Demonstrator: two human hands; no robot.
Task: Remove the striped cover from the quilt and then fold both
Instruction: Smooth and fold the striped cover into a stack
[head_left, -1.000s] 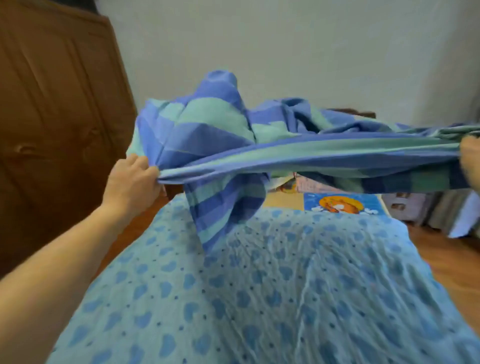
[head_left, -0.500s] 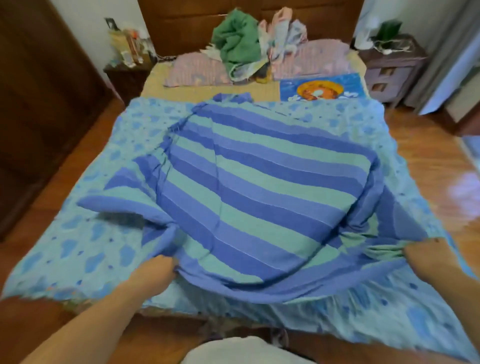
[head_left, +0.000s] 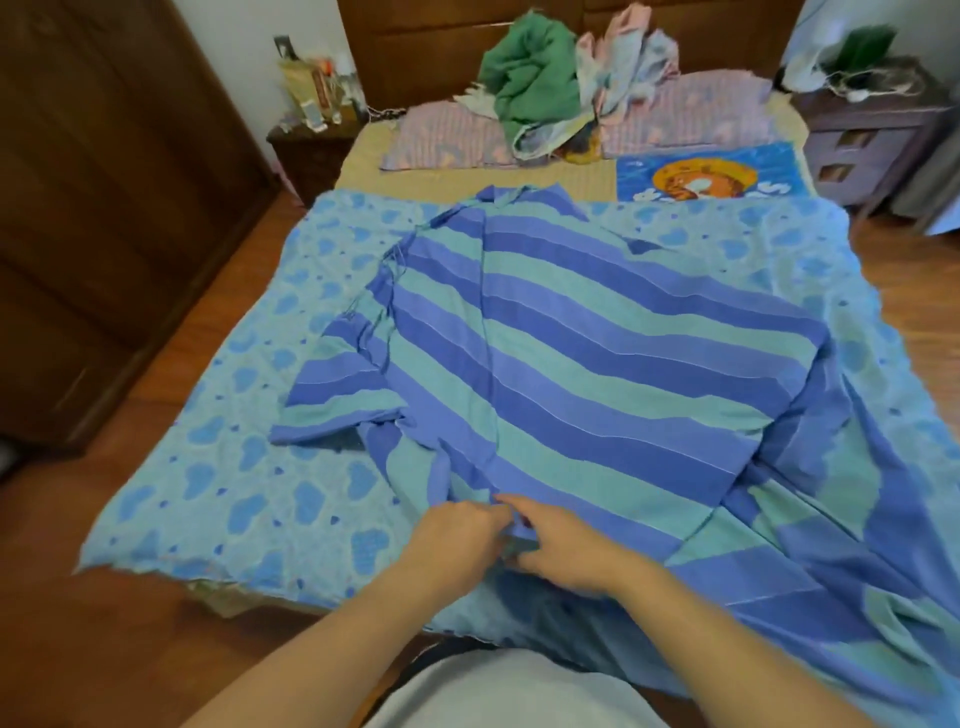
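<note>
Both hands, left (head_left: 457, 540) and right (head_left: 563, 553), pinch the rumpled striped cover's (head_left: 597, 374) near edge.

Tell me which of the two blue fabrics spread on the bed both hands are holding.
The striped cover, with broad blue and teal bands. The left hand and right hand grip its near edge; the heart-patterned quilt lies flat underneath, untouched.

Soft daylight, slight blur, warped edges
</note>
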